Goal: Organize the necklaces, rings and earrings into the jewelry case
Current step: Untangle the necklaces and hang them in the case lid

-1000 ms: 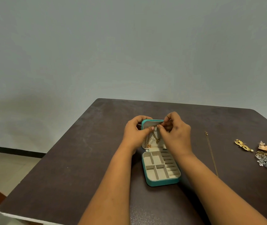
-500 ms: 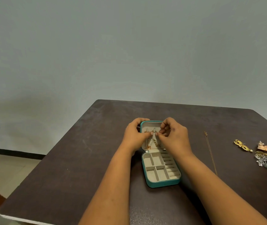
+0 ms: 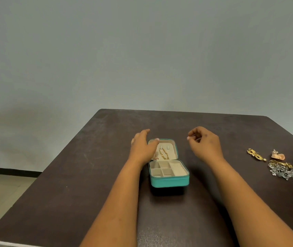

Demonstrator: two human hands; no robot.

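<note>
A teal jewelry case [image 3: 169, 181] lies open in the middle of the dark table, its beige compartments bare. A gold chain necklace [image 3: 164, 154] hangs inside the raised lid, with a small pinkish piece [image 3: 155, 158] beside its lower end. My left hand [image 3: 142, 148] is at the lid's left side, fingers apart, thumb against the lid's top rim. My right hand [image 3: 204, 145] hovers to the right of the case, clear of it, fingers loosely curled with nothing seen in them.
Loose jewelry lies at the table's right edge: a gold earring [image 3: 255, 154], a rose-gold piece [image 3: 277, 155], gold rings [image 3: 282, 164] and a silver cluster [image 3: 285, 172]. The table [image 3: 92, 175] ends at the wall behind and drops to the floor on the left.
Both hands have let go of the gold chain and pulled apart from the lid. The right hand moved right. The chain now hangs in the lid on its own.
</note>
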